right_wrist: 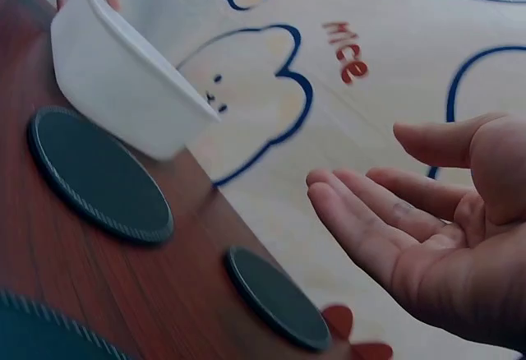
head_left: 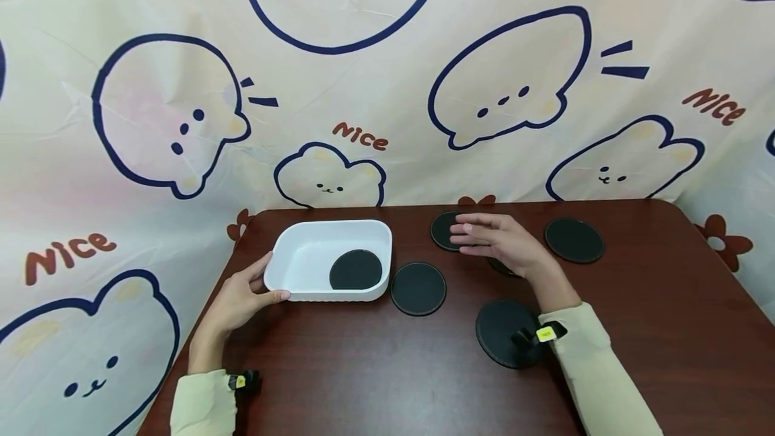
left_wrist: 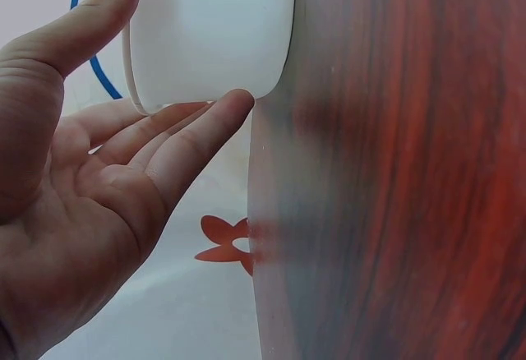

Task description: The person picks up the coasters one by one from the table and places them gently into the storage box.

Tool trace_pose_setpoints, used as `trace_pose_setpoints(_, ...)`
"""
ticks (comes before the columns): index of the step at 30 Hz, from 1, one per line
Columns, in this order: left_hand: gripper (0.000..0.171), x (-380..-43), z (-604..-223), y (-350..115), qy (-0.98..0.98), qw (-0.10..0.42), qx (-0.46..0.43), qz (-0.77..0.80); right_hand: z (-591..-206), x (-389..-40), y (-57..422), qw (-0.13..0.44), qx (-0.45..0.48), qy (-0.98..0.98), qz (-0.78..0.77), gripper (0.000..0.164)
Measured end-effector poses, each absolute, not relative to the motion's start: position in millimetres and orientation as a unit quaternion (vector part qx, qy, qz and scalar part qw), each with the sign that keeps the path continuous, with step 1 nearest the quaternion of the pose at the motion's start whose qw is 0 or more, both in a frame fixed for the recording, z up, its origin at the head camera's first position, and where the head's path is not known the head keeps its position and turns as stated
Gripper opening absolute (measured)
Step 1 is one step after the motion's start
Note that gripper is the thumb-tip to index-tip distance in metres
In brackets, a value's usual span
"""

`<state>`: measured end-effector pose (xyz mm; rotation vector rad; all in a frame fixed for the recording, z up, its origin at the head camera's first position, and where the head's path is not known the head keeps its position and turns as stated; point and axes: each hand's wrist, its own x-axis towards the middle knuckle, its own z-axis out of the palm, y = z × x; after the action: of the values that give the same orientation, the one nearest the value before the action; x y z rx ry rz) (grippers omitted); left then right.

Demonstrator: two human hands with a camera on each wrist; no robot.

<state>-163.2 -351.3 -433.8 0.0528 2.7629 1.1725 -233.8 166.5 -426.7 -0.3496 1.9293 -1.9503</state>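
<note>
At the left, the person's left hand (head_left: pixel 242 296) grips the end of a white container (head_left: pixel 299 261), thumb at the near corner and fingers against the end wall, a hold that probably serves to steady it. The container sits toward the far left of the desk (head_left: pixel 363 375), its opening in view, with one black disc (head_left: pixel 355 270) lying inside at its right end. Just right of it lies a second disc (head_left: pixel 418 288); farther back, a third disc (head_left: pixel 440 231) is partly covered by the fingertips of the right hand (head_left: pixel 496 241). That hand is over the discs with fingers extended, thumb apart and nothing held. Below it shows a sliver of another disc (head_left: pixel 505 270); nearer lies a larger-looking disc (head_left: pixel 499 330), partly hidden by the wrist. The last disc (head_left: pixel 574 239) lies farthest right, apart from the others. Spread singly like this, the discs would be easier to pick out one by one.
</note>
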Motion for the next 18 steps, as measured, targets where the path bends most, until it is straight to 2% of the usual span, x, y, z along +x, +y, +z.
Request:
trace_pose_setpoints(5, 0.104, -162.2, -434.0, -351.2, 0.918, 0.069, 0.017, 0.391, -432.7, -236.3, 197.5, 0.193, -0.111, 0.684, -0.695, 0.058)
trace_pose_setpoints(13, 0.103, -161.7, -435.0, -352.2, 0.917, 0.066, 0.017, 0.392, -433.0, -233.7, 245.9, 0.168, -0.092, 0.712, -0.676, 0.067)
trace_pose_setpoints(18, 0.101, -162.7, -436.2, -353.1, 0.916, 0.065, 0.018, 0.396, -437.4, -231.7, 274.6, 0.161, -0.071, 0.721, -0.67, 0.066)
